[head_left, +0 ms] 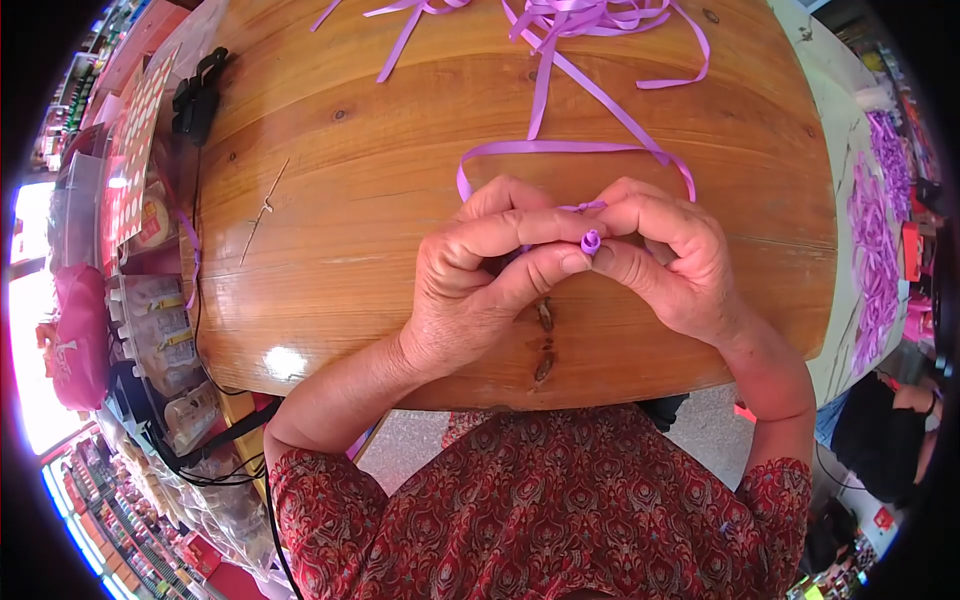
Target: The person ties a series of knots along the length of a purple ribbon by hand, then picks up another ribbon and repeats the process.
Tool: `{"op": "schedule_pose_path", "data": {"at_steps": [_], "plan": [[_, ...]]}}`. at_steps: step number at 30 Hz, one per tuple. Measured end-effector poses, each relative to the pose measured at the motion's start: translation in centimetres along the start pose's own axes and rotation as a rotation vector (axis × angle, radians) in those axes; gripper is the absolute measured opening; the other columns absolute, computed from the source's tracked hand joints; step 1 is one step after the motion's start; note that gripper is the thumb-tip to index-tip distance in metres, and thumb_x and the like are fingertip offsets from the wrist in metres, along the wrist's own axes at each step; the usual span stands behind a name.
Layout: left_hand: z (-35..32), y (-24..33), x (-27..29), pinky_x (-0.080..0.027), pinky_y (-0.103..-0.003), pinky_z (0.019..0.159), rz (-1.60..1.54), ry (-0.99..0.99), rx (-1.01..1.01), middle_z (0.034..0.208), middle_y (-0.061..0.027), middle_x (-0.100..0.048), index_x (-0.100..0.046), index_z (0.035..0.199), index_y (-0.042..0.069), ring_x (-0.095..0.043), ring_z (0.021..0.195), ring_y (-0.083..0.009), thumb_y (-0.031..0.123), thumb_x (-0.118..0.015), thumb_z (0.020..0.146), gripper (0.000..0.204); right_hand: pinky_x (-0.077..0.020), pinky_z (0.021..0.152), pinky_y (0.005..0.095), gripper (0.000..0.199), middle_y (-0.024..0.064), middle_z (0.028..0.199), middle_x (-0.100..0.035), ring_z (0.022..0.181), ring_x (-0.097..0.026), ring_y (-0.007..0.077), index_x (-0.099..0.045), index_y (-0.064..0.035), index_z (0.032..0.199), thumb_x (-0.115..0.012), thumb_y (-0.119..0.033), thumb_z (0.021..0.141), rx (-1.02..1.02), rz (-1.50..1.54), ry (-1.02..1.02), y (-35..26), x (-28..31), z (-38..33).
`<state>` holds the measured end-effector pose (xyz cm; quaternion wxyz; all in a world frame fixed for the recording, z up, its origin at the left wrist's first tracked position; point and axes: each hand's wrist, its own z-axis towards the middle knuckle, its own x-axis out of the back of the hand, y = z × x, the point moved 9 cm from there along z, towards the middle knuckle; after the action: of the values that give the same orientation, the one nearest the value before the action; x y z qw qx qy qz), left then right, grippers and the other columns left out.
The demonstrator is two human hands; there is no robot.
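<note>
A purple ribbon (591, 241), rolled into a small tight coil at this spot, is pinched between both hands above the wooden table. My left hand (490, 262) presses it with thumb and index finger from the left. From the right, my right hand (665, 250) grips the same coil with thumb and fingertips. A loose length of the ribbon (560, 147) loops out beyond my fingers onto the table. It lies toward a tangled heap of purple ribbon (590, 18) at the far side. Some of the ribbon inside my palms is hidden.
A thin twisted wire or twig (266, 207) lies on the wooden table (350, 170). A black clip-like device (200, 100) with a cable sits at the far left, by plastic boxes (160, 315). More purple ribbons (875, 260) lie on a pale surface at right, near another person (880, 435).
</note>
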<state>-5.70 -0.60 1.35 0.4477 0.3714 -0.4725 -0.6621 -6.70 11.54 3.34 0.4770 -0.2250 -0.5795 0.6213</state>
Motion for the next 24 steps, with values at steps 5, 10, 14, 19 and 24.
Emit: {"op": "schedule_pose_path", "data": {"at_steps": [5, 10, 14, 19, 24], "plan": [[0.0, 0.1, -0.5, -0.043, -0.022, 0.073, 0.019, -0.046, 0.032, 0.089, -0.0016, -0.056, -0.07, 0.101, 0.005, -0.052, 0.082, -0.0098, 0.003, -0.07, 0.081, 0.02, -0.0498, 0.068, 0.0261, 0.016, 0.0091, 0.088, -0.062, 0.078, -0.061, 0.0177, -0.065, 0.0005, 0.096, -0.069, -0.002, 0.081, 0.005, -0.065, -0.023, 0.0, 0.1, -0.4], [-0.1, -0.2, -0.3, -0.043, -0.023, 0.072, 0.046, -0.051, 0.066, 0.089, -0.002, -0.056, -0.069, 0.098, 0.005, -0.052, 0.082, -0.01, 0.003, -0.07, 0.081, 0.016, -0.0465, 0.067, 0.0304, 0.018, 0.0106, 0.092, -0.06, 0.08, -0.058, 0.0221, -0.064, 0.0026, 0.094, -0.07, -0.001, 0.078, 0.213, -0.217, -0.001, -2.3, 1.4, -0.1], [-0.1, -0.5, -0.6, -0.044, -0.024, 0.074, 0.045, -0.066, 0.072, 0.091, -0.0033, -0.057, -0.068, 0.096, 0.004, -0.054, 0.083, -0.0112, 0.004, -0.07, 0.081, 0.015, -0.0468, 0.068, 0.0337, 0.02, 0.0114, 0.089, -0.06, 0.08, -0.057, 0.0244, -0.065, 0.0025, 0.094, -0.07, 0.0, 0.075, 0.255, -0.3, 0.065, -3.3, 2.8, -0.4], [-0.2, -0.8, -0.8, -0.045, -0.024, 0.076, -0.03, -0.061, 0.082, 0.094, -0.0049, -0.059, -0.067, 0.097, 0.003, -0.056, 0.087, -0.0126, 0.003, -0.07, 0.081, 0.016, -0.044, 0.065, 0.0322, 0.02, 0.0086, 0.084, -0.06, 0.075, -0.057, 0.0238, -0.066, 0.0013, 0.09, -0.071, 0.003, 0.071, 0.457, -0.537, 0.017, -4.9, 0.9, -1.0], [-0.3, -1.0, -1.7, -0.046, -0.026, 0.078, -0.085, -0.121, 0.111, 0.092, -0.0071, -0.062, -0.066, 0.097, 0.001, -0.058, 0.089, -0.0139, 0.003, -0.069, 0.082, 0.016, -0.0415, 0.063, 0.0323, 0.019, 0.0073, 0.081, -0.059, 0.072, -0.056, 0.0229, -0.065, -0.0007, 0.085, -0.069, 0.005, 0.068, 0.47, -0.565, 0.068, -5.0, 1.0, -1.2]]}}
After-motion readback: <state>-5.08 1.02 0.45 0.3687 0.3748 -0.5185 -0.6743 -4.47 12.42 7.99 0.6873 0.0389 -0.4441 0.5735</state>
